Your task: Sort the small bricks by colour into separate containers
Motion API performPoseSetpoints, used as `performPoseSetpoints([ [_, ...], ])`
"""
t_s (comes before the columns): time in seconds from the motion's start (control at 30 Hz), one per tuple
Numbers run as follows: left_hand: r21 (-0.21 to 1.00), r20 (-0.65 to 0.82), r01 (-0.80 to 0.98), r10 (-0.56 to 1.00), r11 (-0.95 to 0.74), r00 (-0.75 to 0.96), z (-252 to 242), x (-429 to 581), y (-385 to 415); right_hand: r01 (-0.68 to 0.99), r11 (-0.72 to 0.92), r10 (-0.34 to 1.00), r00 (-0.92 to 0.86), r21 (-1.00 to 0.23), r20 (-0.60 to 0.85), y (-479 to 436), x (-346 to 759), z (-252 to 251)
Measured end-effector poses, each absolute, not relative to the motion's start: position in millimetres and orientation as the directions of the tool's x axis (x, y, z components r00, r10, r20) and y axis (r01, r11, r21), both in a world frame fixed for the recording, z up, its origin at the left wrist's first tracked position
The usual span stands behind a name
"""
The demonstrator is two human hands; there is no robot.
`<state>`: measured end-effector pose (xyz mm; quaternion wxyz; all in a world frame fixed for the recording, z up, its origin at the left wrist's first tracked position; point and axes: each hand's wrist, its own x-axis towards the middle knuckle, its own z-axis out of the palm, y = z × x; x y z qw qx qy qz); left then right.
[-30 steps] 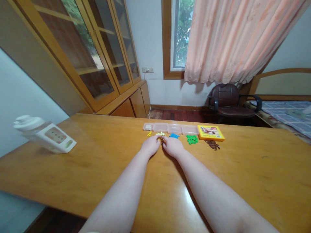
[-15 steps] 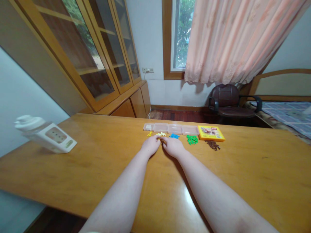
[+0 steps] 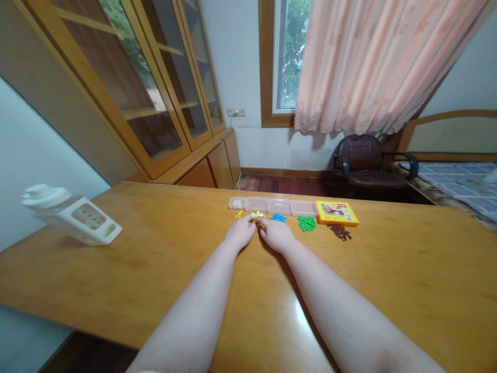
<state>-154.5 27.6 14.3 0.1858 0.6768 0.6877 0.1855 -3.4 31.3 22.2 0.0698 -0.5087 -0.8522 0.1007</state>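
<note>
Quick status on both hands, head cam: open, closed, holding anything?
Left hand: closed, fingertips pinching small pieces shared with the other hand.
Right hand: closed, pinching the same small pieces.

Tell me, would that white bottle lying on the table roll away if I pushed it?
Probably not far. The white bottle lies on its side on the wooden table, and its body looks boxy with flat faces, so it would likely slide or tip rather than roll. Its round cap end might let it pivot slightly.
</note>
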Motion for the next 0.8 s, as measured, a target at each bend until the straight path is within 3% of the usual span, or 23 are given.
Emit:
performPoseSetpoints([
  [0.47,0.529,0.02,0.848,1.0,-0.002,-0.011,18,-154,26,0.86,0.44,0.893,-0.449,-0.258,0.026,33,-4,19],
  [0.7,0.419,0.041,0.908,0.999,0.007,-0.027,25,-155,22,0.852,0.444,0.893,-0.445,-0.277,0.062,32,-4,20],
  [0.8,0.434,0.034,0.901,0.999,0.003,-0.02,25,-155,22,0.846,0.45,0.889,-0.454,-0.287,0.056,32,-5,19],
])
